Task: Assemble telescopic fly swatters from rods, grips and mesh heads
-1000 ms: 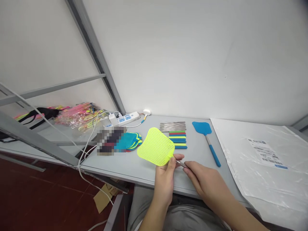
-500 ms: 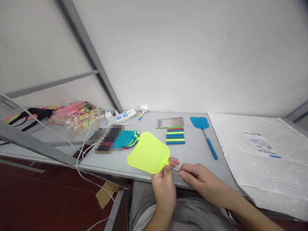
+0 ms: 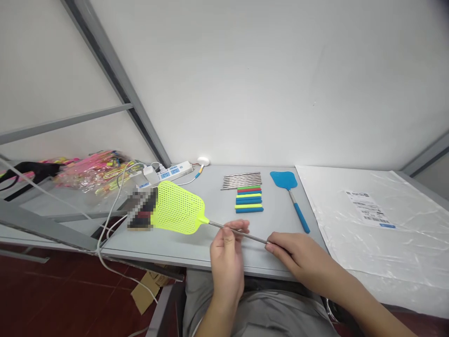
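Observation:
A yellow fly swatter head [image 3: 178,209] with a perforated face points left over the table. From its neck a thin metal rod [image 3: 253,237] runs down to the right. My left hand [image 3: 228,252] pinches this rod partway along, thumb on top. At the rod's far right end, my right hand [image 3: 298,255] grips it between thumb and fingers. Behind my hands lie several metal rods [image 3: 242,179] in a row and several coloured handle sleeves [image 3: 249,200]. Right of them rests a blue fly swatter [image 3: 286,180] with a blue grip.
A white plastic package [image 3: 403,238] with a label covers the right of the table. At the back left are a power strip [image 3: 175,172] and white cables. Bagged pink and yellow items [image 3: 94,171] lie beyond the grey metal frame [image 3: 115,84]. Cardboard [image 3: 145,292] is on the floor.
The swatter head has moved left, and much more of the metal rod now shows. My left hand has shifted from the neck onto the rod, and the hands are farther apart.

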{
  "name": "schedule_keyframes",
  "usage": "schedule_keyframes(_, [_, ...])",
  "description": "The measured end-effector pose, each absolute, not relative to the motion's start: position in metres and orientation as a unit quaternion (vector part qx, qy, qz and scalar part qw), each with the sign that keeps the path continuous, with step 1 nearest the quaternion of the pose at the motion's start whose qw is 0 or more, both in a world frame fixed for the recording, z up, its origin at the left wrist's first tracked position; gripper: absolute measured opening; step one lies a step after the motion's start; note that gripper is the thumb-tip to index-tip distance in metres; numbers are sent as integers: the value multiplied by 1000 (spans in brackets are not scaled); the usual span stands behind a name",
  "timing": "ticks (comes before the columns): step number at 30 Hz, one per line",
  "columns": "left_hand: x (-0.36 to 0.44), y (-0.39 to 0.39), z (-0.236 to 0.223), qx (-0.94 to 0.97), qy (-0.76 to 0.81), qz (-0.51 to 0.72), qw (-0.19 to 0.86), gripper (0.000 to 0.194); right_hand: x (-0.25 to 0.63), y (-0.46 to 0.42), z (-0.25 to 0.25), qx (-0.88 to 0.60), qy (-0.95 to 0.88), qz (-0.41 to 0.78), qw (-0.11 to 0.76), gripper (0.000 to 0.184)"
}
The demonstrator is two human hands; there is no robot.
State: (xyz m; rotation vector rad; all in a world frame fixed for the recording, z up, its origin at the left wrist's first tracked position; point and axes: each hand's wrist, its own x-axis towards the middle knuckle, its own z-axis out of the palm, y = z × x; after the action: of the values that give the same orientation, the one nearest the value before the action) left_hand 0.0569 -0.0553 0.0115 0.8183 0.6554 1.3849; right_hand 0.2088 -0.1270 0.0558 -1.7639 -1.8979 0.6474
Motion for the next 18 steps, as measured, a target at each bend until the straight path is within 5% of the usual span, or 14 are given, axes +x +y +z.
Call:
schedule_keyframes(12, [48, 15, 60, 266, 246, 712, 602, 30, 239, -141, 56, -681, -677, 183, 210, 36])
schedule_keyframes(18, [74, 11, 46, 311, 279, 648, 637, 28, 261, -143, 56, -712, -655, 136, 214, 30])
